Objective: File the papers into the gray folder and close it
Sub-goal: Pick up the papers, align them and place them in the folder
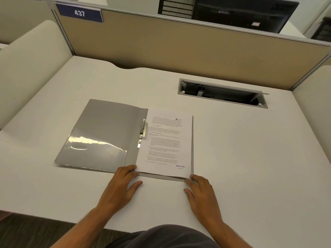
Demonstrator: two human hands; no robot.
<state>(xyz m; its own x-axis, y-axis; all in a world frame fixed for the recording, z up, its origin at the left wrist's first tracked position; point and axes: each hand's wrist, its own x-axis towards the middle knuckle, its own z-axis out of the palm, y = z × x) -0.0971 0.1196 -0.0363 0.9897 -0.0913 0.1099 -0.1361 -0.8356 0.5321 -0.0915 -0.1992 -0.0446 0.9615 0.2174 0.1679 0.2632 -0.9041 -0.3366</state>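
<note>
The gray folder (100, 133) lies open on the white desk, its left cover flat with a shiny clear pocket. A stack of printed papers (164, 144) rests on the folder's right half, beside the metal clip (142, 130) at the spine. The top sheet carries a "RECEIVED" stamp near its lower right corner. My left hand (121, 183) touches the papers' near left corner with its fingertips. My right hand (200, 190) touches the near right corner. Both hands rest on the desk at the stack's front edge, fingers loosely spread.
An open cable tray (222, 93) is sunk into the desk at the back right. A tan partition (179, 45) runs behind the desk, with a "437" sign (79, 13) at its top left. Cream side panels flank the desk.
</note>
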